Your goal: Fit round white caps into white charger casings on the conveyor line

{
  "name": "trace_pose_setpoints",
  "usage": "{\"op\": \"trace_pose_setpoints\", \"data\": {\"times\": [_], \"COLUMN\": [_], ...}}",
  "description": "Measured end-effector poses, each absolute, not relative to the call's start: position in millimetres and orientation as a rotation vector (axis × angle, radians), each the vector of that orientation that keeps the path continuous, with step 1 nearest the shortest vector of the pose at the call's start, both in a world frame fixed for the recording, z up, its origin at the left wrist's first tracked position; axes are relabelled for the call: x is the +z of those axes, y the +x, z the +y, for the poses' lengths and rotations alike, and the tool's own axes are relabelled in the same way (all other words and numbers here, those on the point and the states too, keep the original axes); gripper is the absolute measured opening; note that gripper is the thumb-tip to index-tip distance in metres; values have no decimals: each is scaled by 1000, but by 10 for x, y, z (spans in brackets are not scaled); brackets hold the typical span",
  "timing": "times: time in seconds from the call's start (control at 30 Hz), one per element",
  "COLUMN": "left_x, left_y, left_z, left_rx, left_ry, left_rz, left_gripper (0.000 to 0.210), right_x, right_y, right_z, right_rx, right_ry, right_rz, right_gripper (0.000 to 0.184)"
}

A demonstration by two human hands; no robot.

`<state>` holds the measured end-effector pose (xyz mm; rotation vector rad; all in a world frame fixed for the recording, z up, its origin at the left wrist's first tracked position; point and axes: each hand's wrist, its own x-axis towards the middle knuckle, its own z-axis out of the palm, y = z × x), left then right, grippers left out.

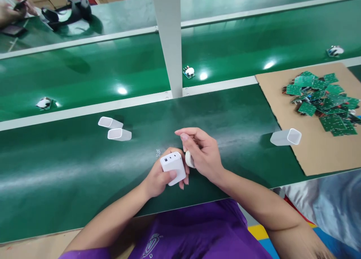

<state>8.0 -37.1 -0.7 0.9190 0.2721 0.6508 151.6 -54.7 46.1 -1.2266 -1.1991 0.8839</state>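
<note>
My left hand (159, 178) is wrapped around a white charger (175, 169), its thumb lying across the front. The charger's port end, with several dark openings, tilts up toward the far side. Close beside it, my right hand (204, 153) is closed, with a small white roll (190, 159), perhaps tape, partly hidden under its curled fingers. The right thumb and index fingertips come together; whether anything tiny is between them I cannot tell. Tiny whitish bits (158, 152) lie on the green bench just beyond the left hand.
Two white open-ended housings (120, 134) lie left; another housing (285, 137) lies right, beside cardboard (299, 159) bearing piled green circuit boards (332, 103). A grey post (170, 44) rises ahead. Several small assemblies (189, 71) sit on the green strip beyond. Another person's hands (14, 11) show upper left.
</note>
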Motion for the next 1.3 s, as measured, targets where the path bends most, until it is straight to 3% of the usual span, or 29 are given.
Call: {"op": "trace_pose_setpoints", "data": {"times": [0.97,1.3], "left_x": [-56,-130], "left_y": [76,77], "left_z": [-356,-373], "left_rx": [601,651], "left_ry": [973,1152], "left_rz": [337,497], "left_gripper": [38,37], "right_x": [440,278], "right_y": [1528,1528], "right_z": [-549,-559], "right_rx": [773,324], "right_ry": [-1263,-1350], "right_rz": [-1300,-1598], "right_gripper": [18,21]}}
